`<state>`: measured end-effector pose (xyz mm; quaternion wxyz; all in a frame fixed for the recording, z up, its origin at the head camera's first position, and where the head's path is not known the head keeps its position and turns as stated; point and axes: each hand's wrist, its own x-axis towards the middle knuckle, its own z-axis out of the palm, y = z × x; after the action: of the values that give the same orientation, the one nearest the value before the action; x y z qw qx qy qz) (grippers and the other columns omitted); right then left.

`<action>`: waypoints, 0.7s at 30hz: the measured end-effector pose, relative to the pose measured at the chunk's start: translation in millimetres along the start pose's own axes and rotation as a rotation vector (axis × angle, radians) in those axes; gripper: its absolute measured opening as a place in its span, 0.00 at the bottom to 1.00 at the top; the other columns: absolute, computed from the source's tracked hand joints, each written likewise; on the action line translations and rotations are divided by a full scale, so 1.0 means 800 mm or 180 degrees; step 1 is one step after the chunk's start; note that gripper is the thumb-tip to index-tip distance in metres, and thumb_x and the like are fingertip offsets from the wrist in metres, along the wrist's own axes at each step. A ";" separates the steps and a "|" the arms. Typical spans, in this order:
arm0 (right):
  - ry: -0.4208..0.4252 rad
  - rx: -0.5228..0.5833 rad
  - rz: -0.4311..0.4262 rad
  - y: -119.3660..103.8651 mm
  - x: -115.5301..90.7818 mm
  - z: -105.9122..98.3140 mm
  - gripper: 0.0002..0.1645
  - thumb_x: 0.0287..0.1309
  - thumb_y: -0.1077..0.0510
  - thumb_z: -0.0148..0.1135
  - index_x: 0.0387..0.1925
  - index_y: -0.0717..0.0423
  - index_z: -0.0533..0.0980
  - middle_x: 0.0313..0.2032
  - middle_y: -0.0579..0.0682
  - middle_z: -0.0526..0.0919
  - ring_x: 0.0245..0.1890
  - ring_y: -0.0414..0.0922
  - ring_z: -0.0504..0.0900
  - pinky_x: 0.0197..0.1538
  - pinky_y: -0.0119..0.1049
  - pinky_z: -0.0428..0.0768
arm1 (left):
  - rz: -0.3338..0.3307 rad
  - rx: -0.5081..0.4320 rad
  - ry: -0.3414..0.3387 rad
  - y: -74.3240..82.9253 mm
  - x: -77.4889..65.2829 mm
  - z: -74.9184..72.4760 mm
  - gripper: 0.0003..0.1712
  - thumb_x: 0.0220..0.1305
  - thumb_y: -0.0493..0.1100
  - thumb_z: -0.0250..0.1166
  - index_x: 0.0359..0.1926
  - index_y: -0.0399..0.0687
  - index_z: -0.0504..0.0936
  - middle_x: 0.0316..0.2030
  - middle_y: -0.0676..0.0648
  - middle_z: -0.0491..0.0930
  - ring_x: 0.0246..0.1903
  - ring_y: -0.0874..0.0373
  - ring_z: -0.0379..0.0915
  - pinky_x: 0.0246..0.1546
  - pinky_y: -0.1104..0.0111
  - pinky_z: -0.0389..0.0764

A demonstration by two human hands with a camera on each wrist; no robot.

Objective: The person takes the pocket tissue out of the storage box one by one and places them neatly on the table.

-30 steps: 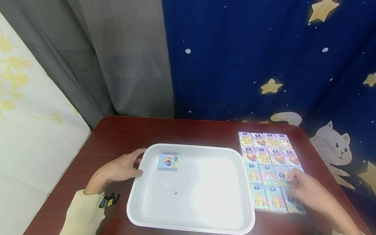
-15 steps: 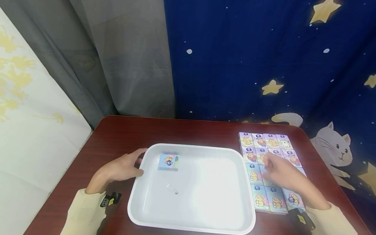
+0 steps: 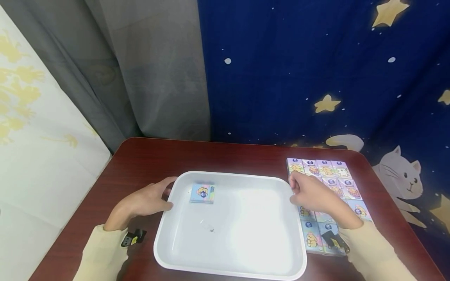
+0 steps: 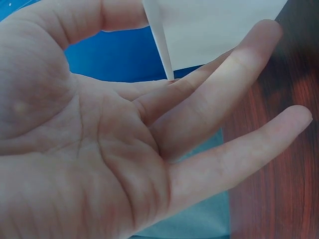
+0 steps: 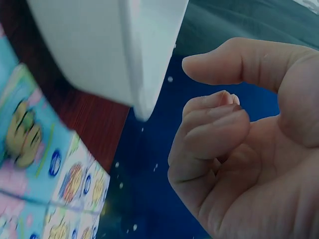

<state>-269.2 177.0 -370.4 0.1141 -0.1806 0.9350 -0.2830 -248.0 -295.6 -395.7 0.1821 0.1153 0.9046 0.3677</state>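
A white rectangular tray (image 3: pixel 232 230) stands on the table. My left hand (image 3: pixel 145 201) grips its left rim; in the left wrist view the thumb touches the rim and the other fingers stretch along the outer wall. Inside the tray's far left corner lies a small blue pack (image 3: pixel 202 193) with a cartoon animal. My right hand (image 3: pixel 313 195) is at the tray's right rim, over the pack rows. The right wrist view shows its fingers bent, its thumb apart from them, and nothing between; a gap separates them from the rim there.
Rows of cartoon-printed packs (image 3: pixel 311 236), purple at the far end and blue at the near end, lie right of the tray, partly hidden by my right arm. The dark red table (image 3: pixel 151 156) ends at a blue star-patterned curtain (image 3: pixel 260 78).
My right hand has moved left from the near right packs, across the rows, to the tray's right rim. My left hand stays on the left rim.
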 end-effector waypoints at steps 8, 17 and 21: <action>-0.0145 -0.0072 -0.0167 -0.031 0.027 0.010 0.18 0.52 0.70 0.72 0.39 0.55 0.71 0.25 0.47 0.71 0.25 0.45 0.70 0.31 0.39 0.71 | 0.0005 -0.0012 -0.0002 0.003 0.000 0.000 0.50 0.61 0.33 0.76 0.79 0.30 0.62 0.60 0.31 0.82 0.53 0.38 0.85 0.48 0.40 0.90; -0.0282 -0.0226 -0.0284 -0.062 0.054 0.024 0.17 0.50 0.69 0.70 0.37 0.54 0.72 0.24 0.45 0.72 0.25 0.44 0.71 0.32 0.40 0.71 | 0.0007 -0.0001 -0.0008 0.002 0.000 -0.001 0.49 0.61 0.32 0.75 0.79 0.30 0.62 0.59 0.31 0.82 0.52 0.39 0.85 0.48 0.41 0.91; -0.0360 -0.0326 -0.0305 -0.072 0.068 0.032 0.16 0.52 0.68 0.70 0.37 0.53 0.72 0.24 0.45 0.71 0.27 0.44 0.71 0.33 0.40 0.72 | 0.0006 0.0041 0.0003 -0.001 0.001 0.000 0.49 0.61 0.32 0.75 0.79 0.30 0.62 0.59 0.33 0.83 0.54 0.38 0.84 0.49 0.43 0.91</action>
<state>-294.5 97.7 -364.3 0.1436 -0.2465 0.9306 -0.2293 -248.7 -296.0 -396.2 0.1806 0.1172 0.9069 0.3621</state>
